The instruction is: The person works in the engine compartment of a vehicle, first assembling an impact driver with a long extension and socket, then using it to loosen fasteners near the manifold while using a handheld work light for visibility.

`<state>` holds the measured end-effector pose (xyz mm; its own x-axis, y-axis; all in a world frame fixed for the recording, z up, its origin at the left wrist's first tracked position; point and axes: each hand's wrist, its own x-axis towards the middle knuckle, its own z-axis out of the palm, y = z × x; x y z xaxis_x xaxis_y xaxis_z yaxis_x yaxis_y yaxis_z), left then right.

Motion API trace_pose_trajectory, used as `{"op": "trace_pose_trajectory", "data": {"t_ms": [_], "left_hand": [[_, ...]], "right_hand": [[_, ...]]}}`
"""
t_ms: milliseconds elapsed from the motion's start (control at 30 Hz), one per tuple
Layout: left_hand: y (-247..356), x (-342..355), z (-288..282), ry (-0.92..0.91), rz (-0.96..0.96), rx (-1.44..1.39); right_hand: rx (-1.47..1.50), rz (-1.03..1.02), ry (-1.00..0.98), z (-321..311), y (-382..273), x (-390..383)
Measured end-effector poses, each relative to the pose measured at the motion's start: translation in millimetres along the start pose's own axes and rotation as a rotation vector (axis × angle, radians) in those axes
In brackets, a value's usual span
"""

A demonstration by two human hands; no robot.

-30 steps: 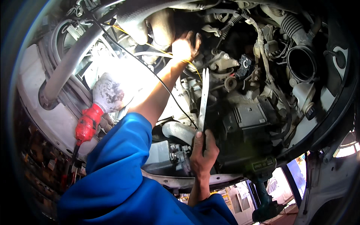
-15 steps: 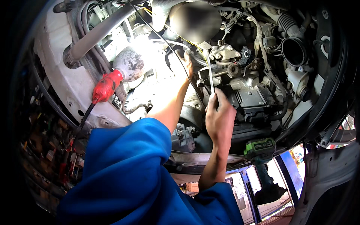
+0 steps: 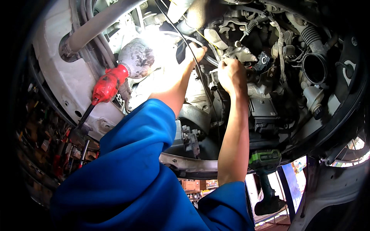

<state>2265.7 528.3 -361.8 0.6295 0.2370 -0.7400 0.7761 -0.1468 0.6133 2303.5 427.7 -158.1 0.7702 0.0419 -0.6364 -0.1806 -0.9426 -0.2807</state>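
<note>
Both raised into the engine underside: left hand [image 3: 194, 54] near a hose, right hand [image 3: 230, 74] fisted beside it; red-handled work lamp [image 3: 123, 73] glowing left, green cordless drill [image 3: 266, 177] below.

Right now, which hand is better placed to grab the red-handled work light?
Left, probably. The left hand is raised beside the glowing red-handled work light; the right hand is farther away, closed on a part deep in the engine.

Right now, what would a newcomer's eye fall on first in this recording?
The glaring work lamp with its red handle, upper left, lighting the engine bay. Just right of it, both bare hands reach up among the hoses: the left hand by a thin black cable, the right hand closed on a part I cannot make out. Lower right stands a green and black cordless drill.
</note>
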Motion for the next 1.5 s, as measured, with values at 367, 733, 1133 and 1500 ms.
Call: {"op": "trace_pose_trajectory", "data": {"t_ms": [367,733,1133,1500], "left_hand": [[-5.9,0.4,-7.2,-0.141,0.079,-0.272],[-14.7,13.1,2.0,-0.180,0.077,-0.176],[-13.8,1.6,0.9,-0.104,0.011,-0.427],[-26.3,18.0,12.7,-0.174,0.011,-0.600]], "right_hand": [[-0.026,0.048,-0.116,1.7,16.9,43.9],[-0.091,0.062,-0.143,17.4,-3.4,48.7],[-0.612,0.045,-0.208,108.2,-26.2,46.8],[-0.184,0.204,-0.374,43.6,-41.9,37.8]]}}
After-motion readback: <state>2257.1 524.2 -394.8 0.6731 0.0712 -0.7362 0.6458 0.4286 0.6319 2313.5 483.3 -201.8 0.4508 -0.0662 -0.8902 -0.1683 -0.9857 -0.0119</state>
